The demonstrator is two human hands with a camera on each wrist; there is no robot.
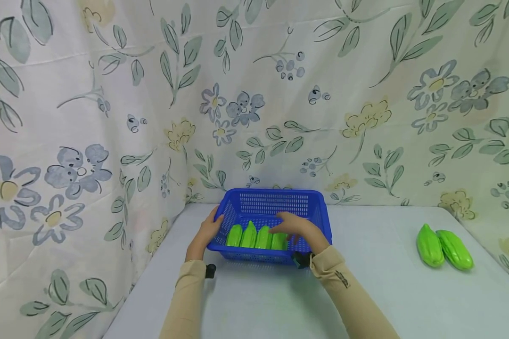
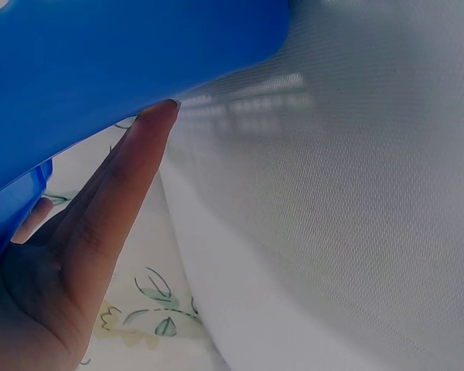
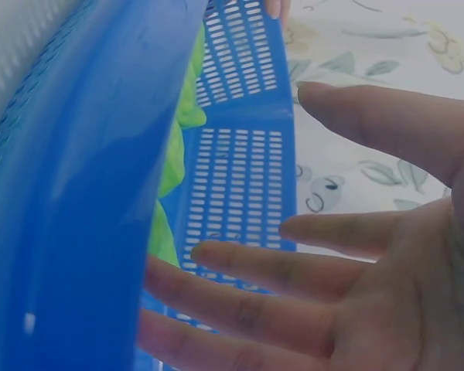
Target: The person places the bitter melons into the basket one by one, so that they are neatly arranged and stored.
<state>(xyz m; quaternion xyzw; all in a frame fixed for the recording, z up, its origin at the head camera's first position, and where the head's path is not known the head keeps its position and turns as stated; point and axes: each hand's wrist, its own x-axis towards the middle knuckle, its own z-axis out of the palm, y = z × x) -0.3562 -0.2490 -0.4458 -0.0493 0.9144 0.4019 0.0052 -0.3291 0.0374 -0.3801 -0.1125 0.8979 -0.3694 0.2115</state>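
Observation:
A blue plastic basket (image 1: 258, 254) with slotted walls sits on the table in the head view. Inside lie several bright green, ridged, gourd-like vegetables (image 1: 249, 235), side by side along the near wall. My left hand (image 1: 208, 229) grips the basket's left rim, its fingers against the outer side, as the left wrist view shows (image 2: 100, 216). Over the right part of the basket hangs my right hand (image 1: 299, 226), holding nothing. The right wrist view has that hand (image 3: 371, 286) with fingers spread and the lower fingertips behind the near rim. The vegetables (image 3: 170, 162) are partly hidden there by the basket wall.
Two more green gourd-like vegetables (image 1: 430, 247) lie together on the table's right side. The white table (image 1: 373, 287) reaches back to a floral curtain (image 1: 254, 94), which also hangs along the left and right. Each wrist carries a small dark device.

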